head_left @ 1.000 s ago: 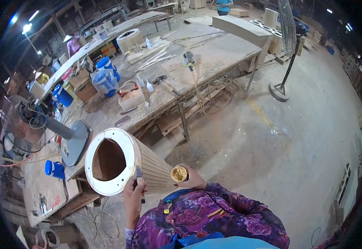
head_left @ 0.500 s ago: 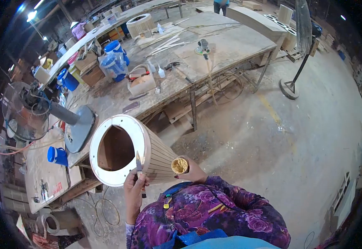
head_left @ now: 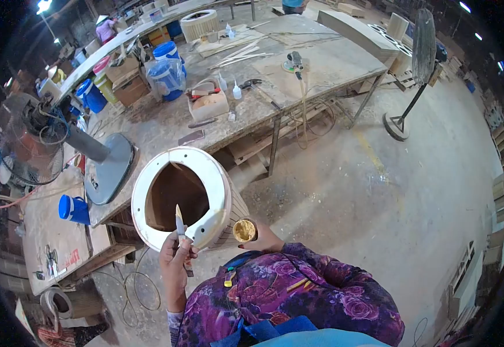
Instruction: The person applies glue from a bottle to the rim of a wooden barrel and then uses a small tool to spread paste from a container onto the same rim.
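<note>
My left hand (head_left: 176, 260) is closed round a small putty knife (head_left: 179, 221), its blade pointing up with yellowish paste near the tip. The blade appears in front of the opening of a tapered, slatted wooden drum (head_left: 140, 199) with a white ring-shaped end. Several dark holes dot that ring. My right hand (head_left: 265, 238) grips a small cup of yellow-brown paste (head_left: 244, 231) beside the drum's slatted side. Whether the knife touches the ring cannot be seen.
A workbench (head_left: 165, 124) carries a grey fan base (head_left: 112, 168), blue jugs (head_left: 168, 78), a box with tools (head_left: 208, 104), a hammer (head_left: 252, 84) and a sander (head_left: 293, 62). A standing fan (head_left: 399, 124) is on the floor at right. Other people work farther back.
The drum's white end now faces me more, and its slatted side shows less. The knife has moved left, from the ring's right edge to in front of the opening. The cup stays in my right hand.
</note>
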{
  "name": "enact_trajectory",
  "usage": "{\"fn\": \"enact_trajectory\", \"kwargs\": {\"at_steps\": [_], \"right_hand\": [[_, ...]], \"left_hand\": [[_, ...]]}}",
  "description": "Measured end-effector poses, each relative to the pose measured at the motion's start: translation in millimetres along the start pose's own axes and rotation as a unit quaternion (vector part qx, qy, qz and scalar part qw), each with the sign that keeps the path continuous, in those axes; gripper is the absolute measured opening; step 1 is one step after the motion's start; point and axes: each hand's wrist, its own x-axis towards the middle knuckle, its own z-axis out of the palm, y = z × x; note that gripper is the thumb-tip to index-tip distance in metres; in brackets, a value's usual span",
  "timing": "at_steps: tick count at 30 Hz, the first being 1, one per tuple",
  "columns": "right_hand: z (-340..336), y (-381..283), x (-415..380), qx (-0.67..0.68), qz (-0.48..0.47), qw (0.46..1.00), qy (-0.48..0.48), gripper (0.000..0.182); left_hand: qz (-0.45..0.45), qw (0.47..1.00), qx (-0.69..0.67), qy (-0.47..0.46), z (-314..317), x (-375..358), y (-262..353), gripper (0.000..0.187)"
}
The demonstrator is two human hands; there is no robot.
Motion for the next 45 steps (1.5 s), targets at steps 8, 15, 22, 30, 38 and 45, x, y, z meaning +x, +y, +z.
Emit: {"fn": "enact_trajectory", "kwargs": {"at_steps": [8, 15, 22, 30, 38, 45], "right_hand": [[11.7, 9.4, 4.7, -0.027, -0.007, 1.0, -0.007, 0.073], [-26.5, -14.7, 42.6, -0.166, 0.01, 0.964, -0.208, 0.074], [-99.3, -31.2, 82.8, -0.11, -0.032, 0.98, -0.162, 0.073], [-155.6, -65.5, 123.0, -0.156, 0.055, 0.977, -0.133, 0.081], [-163.3, -36.8, 151.2, -0.128, 0.005, 0.983, -0.134, 0.071], [-162.4, -32.8, 160.1, -0.076, 0.002, 0.984, -0.162, 0.072]], "left_hand": [[0.021, 0.998, -0.049, 0.032, -36.4, 5.6, -6.1, 0.032], [0.051, 0.991, -0.053, 0.112, -25.6, 19.9, 3.3, 0.033], [0.083, 0.986, -0.069, 0.124, 41.5, 73.3, 35.3, 0.037], [0.058, 0.987, -0.042, 0.144, 119.2, 106.4, 57.5, 0.035], [0.053, 0.98, -0.024, 0.192, 140.1, 113.5, 58.4, 0.036], [0.067, 0.974, -0.004, 0.217, 156.8, 113.3, 61.3, 0.037]]}}
